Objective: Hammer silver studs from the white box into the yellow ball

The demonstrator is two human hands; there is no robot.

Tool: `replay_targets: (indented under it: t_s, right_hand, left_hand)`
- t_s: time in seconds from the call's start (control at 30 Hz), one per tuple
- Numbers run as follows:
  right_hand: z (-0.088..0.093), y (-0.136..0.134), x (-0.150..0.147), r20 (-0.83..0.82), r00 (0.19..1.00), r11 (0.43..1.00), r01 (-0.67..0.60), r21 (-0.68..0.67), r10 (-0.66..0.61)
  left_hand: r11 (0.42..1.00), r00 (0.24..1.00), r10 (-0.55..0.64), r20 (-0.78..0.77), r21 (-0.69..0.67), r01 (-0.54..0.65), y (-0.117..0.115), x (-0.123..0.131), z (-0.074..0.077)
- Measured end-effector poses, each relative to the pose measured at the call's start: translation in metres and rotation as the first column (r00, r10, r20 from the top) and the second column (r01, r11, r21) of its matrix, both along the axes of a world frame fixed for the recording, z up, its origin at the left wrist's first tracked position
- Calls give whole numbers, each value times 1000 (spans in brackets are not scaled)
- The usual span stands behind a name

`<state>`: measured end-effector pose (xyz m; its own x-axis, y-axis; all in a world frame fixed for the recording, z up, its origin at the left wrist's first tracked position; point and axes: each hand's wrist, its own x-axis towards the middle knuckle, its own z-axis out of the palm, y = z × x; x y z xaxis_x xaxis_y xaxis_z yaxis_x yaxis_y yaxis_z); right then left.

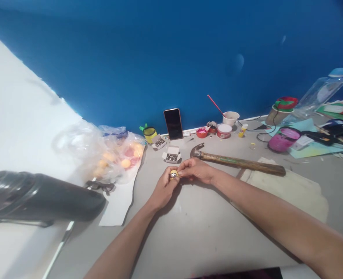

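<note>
My left hand (166,185) is closed around a small round yellow piece (174,173) with shiny silver bits on its face. At the right edge of that piece, the thumb and fingers of my right hand (195,170) are pinched together; what they hold, if anything, is too small to make out. Just beyond my hands stands an open white box (172,159) of small silver metal pieces, probably tacks. A second such box (159,146) leans open behind it. A claw hammer (238,162) with a worn wooden handle lies to the right of my hands.
A phone (174,124) leans on the blue wall. Left are a clear plastic bag (122,155) of orange balls and a dark cylinder (43,195). A pale cloth (293,190) lies under the hammer handle. Small red tubs (223,133) and a white cup (230,120) stand behind.
</note>
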<state>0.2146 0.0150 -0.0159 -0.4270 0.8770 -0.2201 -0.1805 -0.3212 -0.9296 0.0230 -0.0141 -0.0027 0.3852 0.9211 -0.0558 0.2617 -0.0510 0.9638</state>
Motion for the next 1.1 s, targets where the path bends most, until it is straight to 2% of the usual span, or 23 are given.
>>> replay_targets:
  t_s: [0.1,0.23,0.53,0.77,1.1]
  right_hand:
    - [1,-1,-1,29,1000,1000,6,28,-7]
    - [2,-2,-1,46,999,999,3,51,-5]
    - [0,-5,-7,82,995,995,40,90,-48]
    - [2,-12,-17,121,988,974,70,217,-98]
    - [4,-15,-28,230,955,960,126,250,-186]
  left_hand:
    - [998,997,-48,-56,37,50,0,0,2]
    - [997,995,-56,-78,58,60,-1,0,4]
    - [996,996,-1,-94,87,10,-3,1,4]
    - [996,986,49,-160,86,-36,-5,1,3]
    - [986,987,92,-133,154,-72,-6,6,1]
